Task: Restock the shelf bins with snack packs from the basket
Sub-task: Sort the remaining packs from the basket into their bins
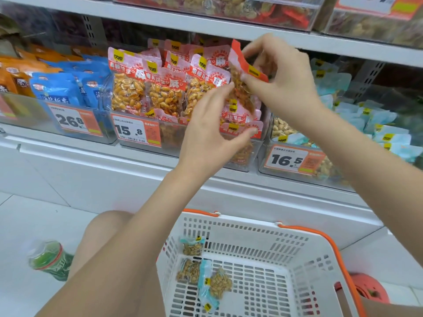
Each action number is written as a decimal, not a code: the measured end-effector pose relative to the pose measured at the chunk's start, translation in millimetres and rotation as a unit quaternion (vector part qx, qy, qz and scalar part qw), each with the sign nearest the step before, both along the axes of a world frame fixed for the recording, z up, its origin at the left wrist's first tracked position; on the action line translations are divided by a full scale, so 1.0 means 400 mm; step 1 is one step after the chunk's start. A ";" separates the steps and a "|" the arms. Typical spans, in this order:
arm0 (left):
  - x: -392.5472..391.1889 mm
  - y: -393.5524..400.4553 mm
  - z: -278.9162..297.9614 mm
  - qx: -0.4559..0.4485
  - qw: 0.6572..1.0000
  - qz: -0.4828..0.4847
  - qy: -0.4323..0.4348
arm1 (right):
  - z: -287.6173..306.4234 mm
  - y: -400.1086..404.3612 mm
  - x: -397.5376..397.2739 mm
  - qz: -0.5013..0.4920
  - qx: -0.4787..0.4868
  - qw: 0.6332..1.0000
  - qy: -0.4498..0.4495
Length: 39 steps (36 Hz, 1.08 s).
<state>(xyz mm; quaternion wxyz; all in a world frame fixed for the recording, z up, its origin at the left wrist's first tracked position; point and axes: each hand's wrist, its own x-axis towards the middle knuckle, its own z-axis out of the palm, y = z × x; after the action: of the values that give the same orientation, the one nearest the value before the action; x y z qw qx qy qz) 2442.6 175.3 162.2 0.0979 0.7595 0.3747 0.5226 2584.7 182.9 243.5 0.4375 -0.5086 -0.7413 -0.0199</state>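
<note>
My right hand pinches a red pack between curled fingers above the bin; left hand — fingers straight — seemingly steadies packs below; I'd slide it in upright, label forward — basket waits underneath.

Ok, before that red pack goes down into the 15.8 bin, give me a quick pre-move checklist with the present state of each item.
1. Red pack held: ok, right hand pinches it.
2. Right bin: ok, the pack hangs over the 15.8 bin of matching red packs.
3. Slot open: cannot tell, left hand covers the right end of the row.
4. Left hand free: ok, fingers straight against shelved packs.
5. Stock left: ok, a few packs remain in the basket.
</note>
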 end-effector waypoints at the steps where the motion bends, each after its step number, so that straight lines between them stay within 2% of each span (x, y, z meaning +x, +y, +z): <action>1: 0.013 0.004 0.001 -0.018 1.000 -0.006 -0.007 | 0.000 -0.013 -0.018 0.015 0.020 1.000 0.013; 3: 0.032 0.006 0.006 -0.034 0.998 -0.006 -0.051 | 0.002 -0.037 -0.053 0.045 0.020 0.998 0.049; 5: 0.037 0.004 0.015 -0.025 0.993 0.008 -0.118 | 0.005 -0.056 -0.076 0.090 -0.035 0.990 0.101; 7: 0.027 0.005 0.026 -0.037 0.986 0.014 -0.164 | 0.004 -0.065 -0.081 0.154 -0.116 0.965 0.179; 9: 0.018 0.014 0.030 -0.096 0.977 -0.005 -0.190 | 0.000 -0.058 -0.066 0.153 -0.151 0.947 0.237; 10: 0.012 0.016 0.034 -0.151 0.965 -0.039 -0.212 | -0.005 -0.050 -0.055 0.127 -0.152 0.948 0.248; 13: -0.002 0.021 0.041 -0.288 0.891 -0.188 -0.296 | -0.019 -0.027 -0.013 0.028 -0.196 0.959 0.205; 15: -0.006 0.030 0.035 -0.306 0.870 -0.253 -0.291 | -0.024 -0.025 0.005 0.047 -0.289 0.928 0.232; 17: -0.009 0.033 0.028 -0.290 0.880 -0.257 -0.275 | -0.027 -0.031 0.011 0.119 -0.339 0.879 0.314; 18: -0.010 0.032 0.028 -0.267 0.902 -0.227 -0.253 | -0.027 -0.034 0.014 0.139 -0.335 0.870 0.335; 20: -0.010 0.037 0.025 -0.201 0.948 -0.149 -0.197 | -0.025 -0.030 0.020 0.123 -0.290 0.884 0.344; 21: -0.010 0.042 0.020 -0.180 0.958 -0.117 -0.190 | -0.025 -0.021 0.027 0.101 -0.260 0.895 0.348; 24: -0.020 0.045 0.017 -0.178 0.946 -0.066 -0.263 | -0.019 0.014 0.045 0.041 -0.158 0.909 0.383; 26: -0.030 0.052 0.013 -0.166 0.951 -0.014 -0.261 | -0.026 0.040 0.052 -0.013 -0.113 0.933 0.340; 29: -0.039 0.061 -0.002 -0.172 0.956 0.015 -0.237 | -0.057 0.073 0.050 -0.075 -0.132 0.952 0.264; 31: -0.038 0.060 -0.007 -0.177 0.961 0.015 -0.212 | -0.068 0.085 0.042 -0.116 -0.161 0.968 0.151; 33: -0.037 0.055 -0.007 -0.177 0.966 0.012 -0.189 | -0.053 0.094 0.034 -0.149 -0.194 0.969 0.035; 36: -0.039 0.048 -0.006 -0.179 0.967 0.010 -0.180 | -0.002 0.104 0.029 -0.132 -0.312 0.940 0.040; 39: -0.040 0.043 -0.009 -0.183 0.968 0.011 -0.173 | 0.026 0.105 0.025 -0.146 -0.342 0.927 0.047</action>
<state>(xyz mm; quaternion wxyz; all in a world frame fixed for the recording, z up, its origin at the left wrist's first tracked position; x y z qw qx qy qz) 2426.5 192.4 158.6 0.2927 0.6226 0.4495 0.5698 2594.7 225.0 254.1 0.2636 -0.7302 -0.5994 0.1953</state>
